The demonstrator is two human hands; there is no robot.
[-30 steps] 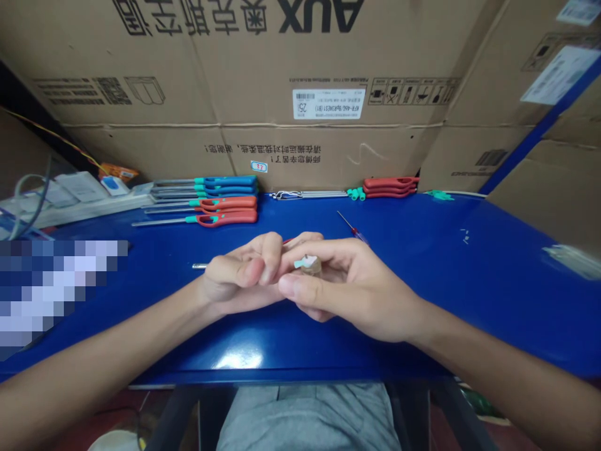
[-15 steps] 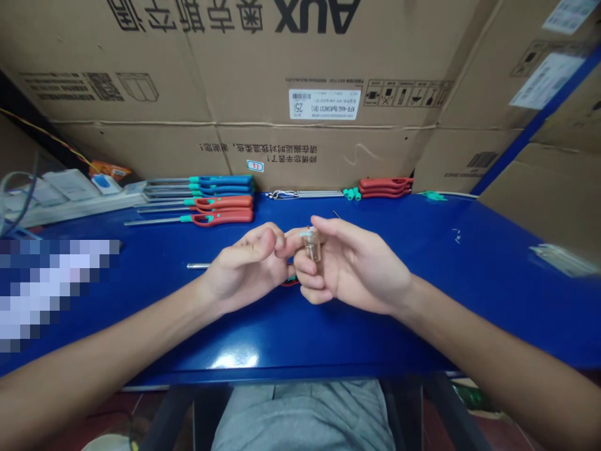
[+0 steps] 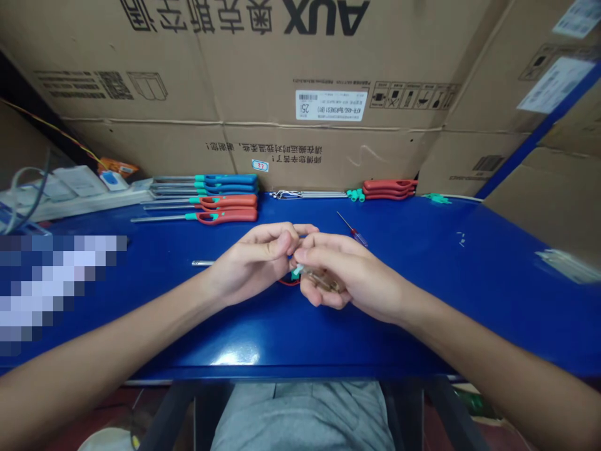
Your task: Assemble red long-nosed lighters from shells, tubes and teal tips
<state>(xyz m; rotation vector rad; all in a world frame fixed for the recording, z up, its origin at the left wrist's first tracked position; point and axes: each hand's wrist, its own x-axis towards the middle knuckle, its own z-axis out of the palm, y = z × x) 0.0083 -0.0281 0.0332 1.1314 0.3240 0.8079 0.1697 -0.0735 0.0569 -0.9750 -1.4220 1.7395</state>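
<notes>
head view: over the table [image 3: 469, 275], the right hand [image 3: 357, 269] grips a clear tank [image 3: 332, 284], its pale tip [image 3: 298, 269] toward the left hand [image 3: 258, 254], whose fingertips bunch close; whether they pinch anything, i cannot tell. tank probably light, stiff, slick; best held by its sides.

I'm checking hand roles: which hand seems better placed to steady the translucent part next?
Probably the right hand: it curls around the translucent part, while the left hand is beside it, not visibly gripping it.
</notes>
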